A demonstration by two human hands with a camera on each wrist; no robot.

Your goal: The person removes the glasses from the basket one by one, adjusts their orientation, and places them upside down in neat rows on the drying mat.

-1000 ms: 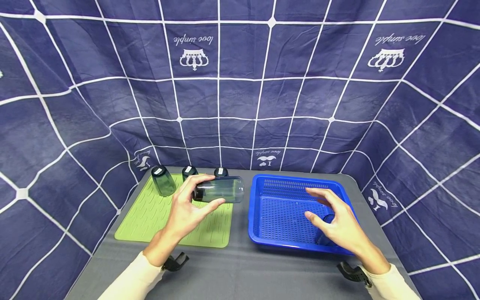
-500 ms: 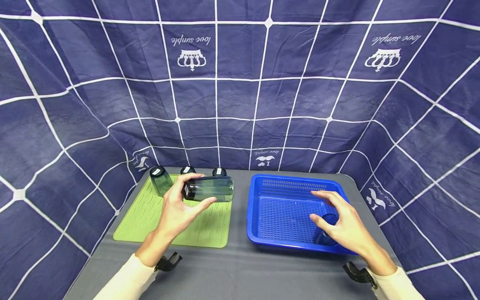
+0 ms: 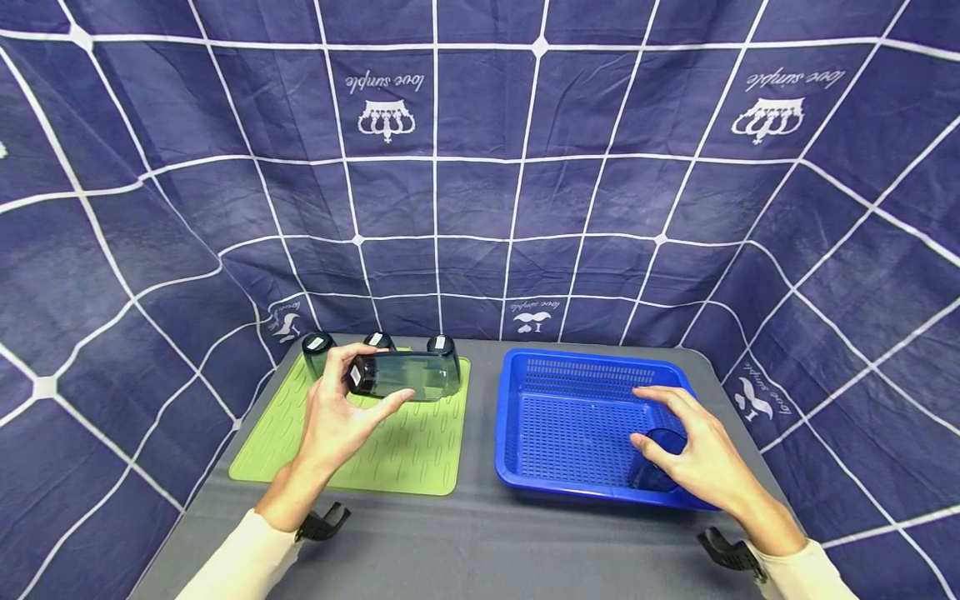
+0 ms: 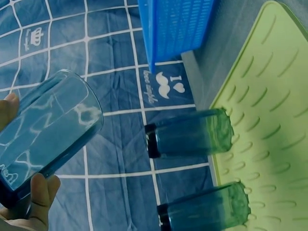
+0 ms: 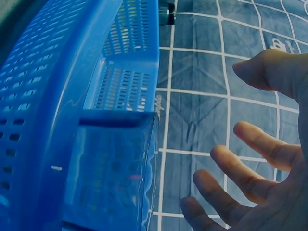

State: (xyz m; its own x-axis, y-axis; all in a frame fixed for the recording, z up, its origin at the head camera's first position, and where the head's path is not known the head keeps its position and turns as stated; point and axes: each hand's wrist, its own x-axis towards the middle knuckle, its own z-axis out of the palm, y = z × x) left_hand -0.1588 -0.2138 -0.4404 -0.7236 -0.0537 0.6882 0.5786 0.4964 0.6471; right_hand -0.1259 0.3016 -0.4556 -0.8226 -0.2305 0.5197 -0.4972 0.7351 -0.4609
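Note:
My left hand (image 3: 333,421) grips a clear bluish drinking glass (image 3: 401,375) around its dark base end. The glass lies on its side in the air, mouth toward the right, over the green drying mat (image 3: 420,454). Along the mat's back edge, several matching glasses (image 4: 190,134) stand upside down with labels on their bases. My right hand (image 3: 701,454) hovers above the right side of the blue basket (image 3: 504,433), fingers spread and thumb apart, holding nothing. Beneath it another glass (image 5: 110,168) stands inside the basket's front right corner, mouth up, partly hidden by the hand.
A grey tabletop (image 3: 480,533) carries the mat on the left and the basket on the right, with a narrow strip between them. Dark blue curtain cloth (image 3: 480,200) with white grid lines closes off the back and both sides.
My left hand has carried the glass leftward, farther over the mat, keeping it sideways. My right hand has shifted slightly right, uncovering more of the glass in the basket.

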